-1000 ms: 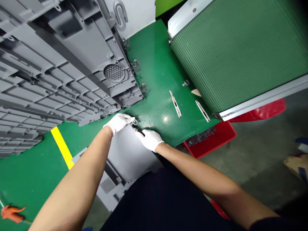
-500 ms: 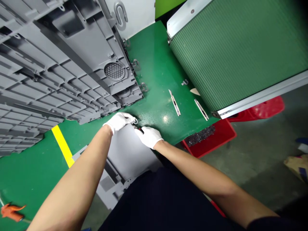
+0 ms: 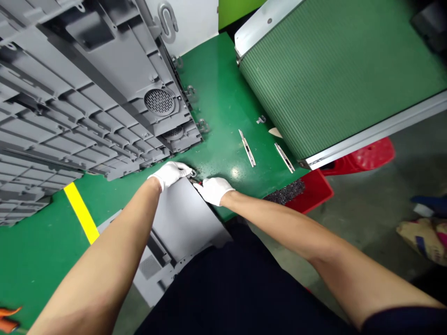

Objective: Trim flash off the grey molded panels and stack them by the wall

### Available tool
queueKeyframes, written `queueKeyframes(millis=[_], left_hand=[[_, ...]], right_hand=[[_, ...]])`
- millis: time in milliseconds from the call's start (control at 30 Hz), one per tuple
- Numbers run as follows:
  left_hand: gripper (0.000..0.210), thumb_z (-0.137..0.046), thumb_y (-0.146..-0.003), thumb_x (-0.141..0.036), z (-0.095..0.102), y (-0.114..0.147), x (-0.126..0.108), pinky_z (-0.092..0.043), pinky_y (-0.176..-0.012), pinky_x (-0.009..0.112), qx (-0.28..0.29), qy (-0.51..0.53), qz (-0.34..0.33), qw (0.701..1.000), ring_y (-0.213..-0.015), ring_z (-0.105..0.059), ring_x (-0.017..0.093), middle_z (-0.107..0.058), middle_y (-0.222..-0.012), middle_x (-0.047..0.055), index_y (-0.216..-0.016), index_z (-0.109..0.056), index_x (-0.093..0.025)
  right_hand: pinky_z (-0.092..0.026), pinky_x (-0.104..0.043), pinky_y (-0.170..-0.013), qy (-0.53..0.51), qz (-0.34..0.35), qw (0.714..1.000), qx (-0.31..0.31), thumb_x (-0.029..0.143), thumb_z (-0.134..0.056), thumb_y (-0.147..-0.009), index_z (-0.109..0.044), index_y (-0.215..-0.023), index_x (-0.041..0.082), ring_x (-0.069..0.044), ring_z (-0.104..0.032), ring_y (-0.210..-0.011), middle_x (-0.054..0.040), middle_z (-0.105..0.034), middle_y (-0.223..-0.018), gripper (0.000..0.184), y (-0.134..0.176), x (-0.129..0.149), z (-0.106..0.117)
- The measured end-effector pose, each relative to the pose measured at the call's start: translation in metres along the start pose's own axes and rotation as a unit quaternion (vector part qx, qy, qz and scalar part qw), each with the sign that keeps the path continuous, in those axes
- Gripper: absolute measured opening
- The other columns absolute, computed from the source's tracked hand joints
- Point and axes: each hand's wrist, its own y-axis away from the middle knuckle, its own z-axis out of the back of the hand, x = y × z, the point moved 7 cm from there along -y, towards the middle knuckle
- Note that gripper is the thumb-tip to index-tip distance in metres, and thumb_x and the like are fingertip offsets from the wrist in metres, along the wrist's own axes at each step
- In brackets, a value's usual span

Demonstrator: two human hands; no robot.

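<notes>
Left grip (image 3: 170, 175) pinches the loop (image 3: 193, 173) at the corner of the grey panel (image 3: 185, 218), at the worktop (image 3: 216, 149) edge; right grip (image 3: 216, 190) clasps a red-handled tool (image 3: 199, 183) — tool slippage could scar the panel.

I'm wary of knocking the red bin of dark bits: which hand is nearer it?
Right. The right hand is left of the red bin in the picture; the left hand is farther left.
</notes>
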Motion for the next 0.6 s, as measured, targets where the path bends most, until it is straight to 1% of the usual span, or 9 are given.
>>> queueKeyframes(millis=[100,200,300,467,600], left_hand=[[0.045,-0.079,-0.068,-0.049,0.000,-0.003,0.005,-0.051,-0.086,0.034,0.010,0.005,0.009,1.000,-0.087,-0.065,0.023,-0.078,-0.093,0.010,-0.092,-0.078,-0.011],[0.040,-0.077,-0.068,-0.048,0.002,-0.003,0.007,-0.051,-0.085,0.033,0.008,0.007,0.013,1.000,-0.086,-0.066,0.023,-0.078,-0.092,0.009,-0.089,-0.078,-0.014],[0.038,-0.077,-0.068,-0.047,0.002,-0.002,0.006,-0.052,-0.087,0.033,0.008,0.000,0.005,1.000,-0.089,-0.067,0.023,-0.078,-0.092,0.008,-0.088,-0.079,-0.016],[0.035,-0.074,-0.069,-0.046,0.001,-0.002,0.005,-0.052,-0.089,0.032,0.005,-0.013,0.009,1.000,-0.091,-0.068,0.023,-0.078,-0.094,0.008,-0.089,-0.078,-0.016],[0.031,-0.074,-0.069,-0.044,0.000,-0.004,0.006,-0.052,-0.090,0.032,0.001,0.000,0.023,1.000,-0.093,-0.068,0.024,-0.078,-0.095,0.008,-0.087,-0.078,-0.018]], right_hand=[[-0.049,-0.037,-0.083,-0.005,-0.010,1.000,0.004,0.064,-0.022,-0.100,-0.067,-0.106,0.011,-0.030,-0.070,-0.098,-0.0208,-0.073,-0.103,0.070,0.001,-0.001,0.000],[-0.051,-0.037,-0.081,-0.046,-0.047,0.998,0.008,0.063,-0.020,-0.100,-0.066,-0.107,0.016,-0.030,-0.071,-0.096,-0.0182,-0.074,-0.103,0.067,0.002,0.002,-0.010],[-0.052,-0.040,-0.083,-0.068,-0.073,0.995,-0.007,0.061,-0.021,-0.100,-0.065,-0.106,0.017,-0.030,-0.071,-0.097,-0.0175,-0.074,-0.103,0.063,0.003,0.006,-0.016],[-0.053,-0.041,-0.081,-0.058,-0.075,0.995,-0.025,0.058,-0.024,-0.100,-0.066,-0.103,0.015,-0.032,-0.072,-0.093,-0.0178,-0.074,-0.097,0.060,0.000,0.011,-0.016],[-0.054,-0.041,-0.079,-0.041,-0.069,0.996,-0.029,0.056,-0.023,-0.101,-0.068,-0.103,0.011,-0.033,-0.072,-0.090,-0.0205,-0.074,-0.093,0.064,-0.002,0.012,-0.011]])
